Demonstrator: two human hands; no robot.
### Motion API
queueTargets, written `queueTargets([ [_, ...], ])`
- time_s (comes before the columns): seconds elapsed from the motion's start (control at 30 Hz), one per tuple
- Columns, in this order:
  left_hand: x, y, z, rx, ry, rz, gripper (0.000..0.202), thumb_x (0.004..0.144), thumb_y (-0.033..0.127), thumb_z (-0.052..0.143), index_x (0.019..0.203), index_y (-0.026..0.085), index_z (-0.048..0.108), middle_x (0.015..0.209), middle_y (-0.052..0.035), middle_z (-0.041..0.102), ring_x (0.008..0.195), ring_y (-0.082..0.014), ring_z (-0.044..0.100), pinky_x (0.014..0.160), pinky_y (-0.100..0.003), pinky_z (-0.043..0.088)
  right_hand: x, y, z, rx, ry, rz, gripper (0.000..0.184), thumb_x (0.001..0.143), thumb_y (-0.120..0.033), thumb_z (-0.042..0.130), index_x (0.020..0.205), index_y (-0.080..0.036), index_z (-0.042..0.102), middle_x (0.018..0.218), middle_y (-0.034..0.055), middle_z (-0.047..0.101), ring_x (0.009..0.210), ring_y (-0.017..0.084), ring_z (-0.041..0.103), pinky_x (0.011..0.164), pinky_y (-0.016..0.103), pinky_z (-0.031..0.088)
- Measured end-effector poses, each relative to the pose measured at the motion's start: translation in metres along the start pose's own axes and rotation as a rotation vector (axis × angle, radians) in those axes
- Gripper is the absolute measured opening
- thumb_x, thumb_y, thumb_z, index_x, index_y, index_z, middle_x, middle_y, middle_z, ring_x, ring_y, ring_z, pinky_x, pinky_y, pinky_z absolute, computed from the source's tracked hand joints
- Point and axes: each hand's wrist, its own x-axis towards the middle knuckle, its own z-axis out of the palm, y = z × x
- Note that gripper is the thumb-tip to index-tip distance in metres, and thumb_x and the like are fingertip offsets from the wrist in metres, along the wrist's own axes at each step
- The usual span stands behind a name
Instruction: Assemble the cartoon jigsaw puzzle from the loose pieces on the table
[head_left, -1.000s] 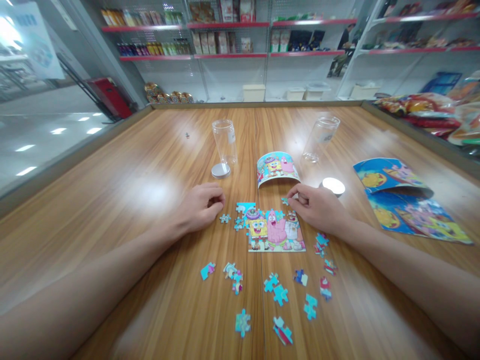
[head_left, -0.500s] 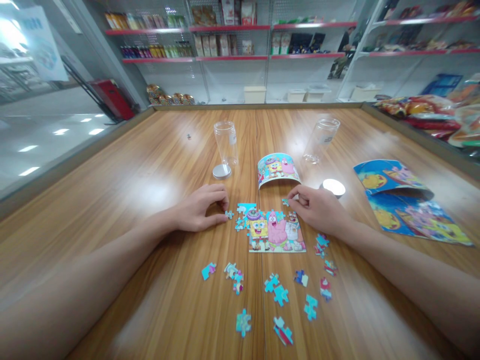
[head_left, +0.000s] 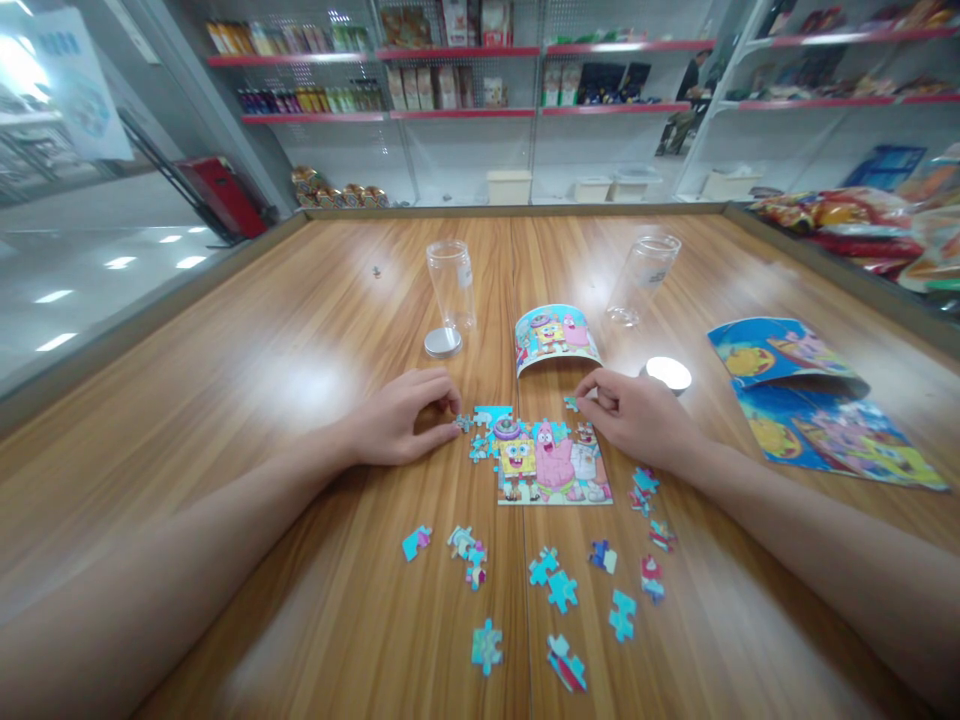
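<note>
Fingers (head_left: 448, 386), left hand (head_left: 405, 418): parted, touching small piece (head_left: 465, 423), now shifted nearer joined puzzle (head_left: 553, 468) rightward; apparently progress. Right hand (head_left: 630, 412): fingertips (head_left: 583, 388) close together at blue piece (head_left: 571, 404), pinch unclear.

One head-worn camera looks forward and steeply down across the table (head_left: 345, 300).

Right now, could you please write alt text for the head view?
A partly assembled cartoon puzzle lies on a wooden table, the left hand at a piece beside it, the right hand at another piece beyond it. Loose pieces lie nearer; two clear jars stand farther off.
</note>
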Motion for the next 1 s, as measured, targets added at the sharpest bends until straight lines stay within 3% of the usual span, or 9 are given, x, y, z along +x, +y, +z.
queueTargets([
  [0.23, 0.001, 0.009, 0.006, -0.183, 0.049, -0.011, 0.011, 0.091, 0.026, 0.061, 0.089, 0.015, 0.058, 0.089, -0.0044, 0.061, 0.079, -0.0136, 0.055, 0.073, -0.027, 0.045, 0.0, 0.001, 0.0, 0.01, 0.009, -0.009, 0.011, 0.089, -0.031, 0.059, 0.088, -0.021, 0.064, 0.054, -0.0054, 0.051, 0.05, 0.011, 0.048, 0.055, 0.025, 0.03],
  [0.4, 0.001, 0.011, 0.012, -0.349, 0.071, -0.169, 0.018, 0.091, 0.032, 0.063, 0.09, 0.014, 0.062, 0.083, -0.0037, 0.065, 0.071, -0.0115, 0.057, 0.064, -0.024, 0.045, 0.0, 0.0, 0.0, 0.01, 0.005, -0.001, 0.011, 0.089, -0.03, 0.059, 0.087, -0.02, 0.064, 0.054, -0.0056, 0.05, 0.049, 0.01, 0.047, 0.054, 0.025, 0.03],
  [0.57, 0.003, 0.012, 0.018, -0.348, 0.124, -0.297, 0.025, 0.09, 0.039, 0.066, 0.098, 0.016, 0.068, 0.077, -0.0022, 0.065, 0.066, -0.0111, 0.057, 0.061, -0.023, 0.046, 0.0, 0.001, 0.001, 0.01, 0.015, -0.008, 0.01, 0.088, -0.03, 0.06, 0.087, -0.021, 0.064, 0.054, -0.0056, 0.05, 0.05, 0.011, 0.047, 0.055, 0.025, 0.03],
  [1.0, 0.005, 0.013, 0.02, -0.254, 0.146, -0.201, 0.017, 0.09, 0.032, 0.066, 0.092, 0.016, 0.071, 0.077, -0.0015, 0.067, 0.065, -0.0091, 0.056, 0.06, -0.021, 0.044, 0.0, 0.002, 0.002, 0.019, 0.015, -0.015, 0.011, 0.089, -0.03, 0.059, 0.087, -0.02, 0.063, 0.054, -0.0061, 0.048, 0.05, 0.01, 0.046, 0.055, 0.025, 0.031],
])
